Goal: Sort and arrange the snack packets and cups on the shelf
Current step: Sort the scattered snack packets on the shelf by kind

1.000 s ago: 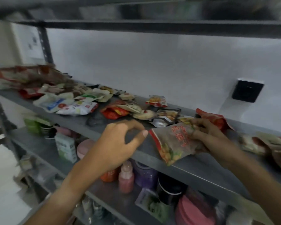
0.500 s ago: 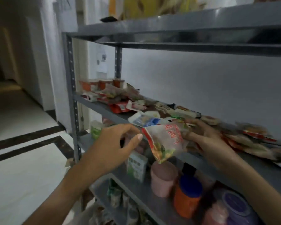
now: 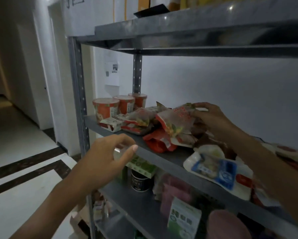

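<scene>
My right hand pinches a clear snack packet with red print and holds it over a heap of packets on the grey middle shelf. Three red cups stand in a row at the shelf's far left end, behind the heap. A red packet lies under the held one, and a white and blue packet overhangs the shelf's front edge. My left hand hovers in front of the shelf edge, fingers loosely curled, holding nothing.
The lower shelf holds a dark cup, a green and white carton, pink containers and a green box. The upper shelf hangs close overhead. A grey upright post marks the rack's left end; tiled floor lies beyond.
My view has swung left along the shelf. My right hand has carried the clear red-print packet leftward to the heap beside the red cups. My left hand stays empty in front of the shelf.
</scene>
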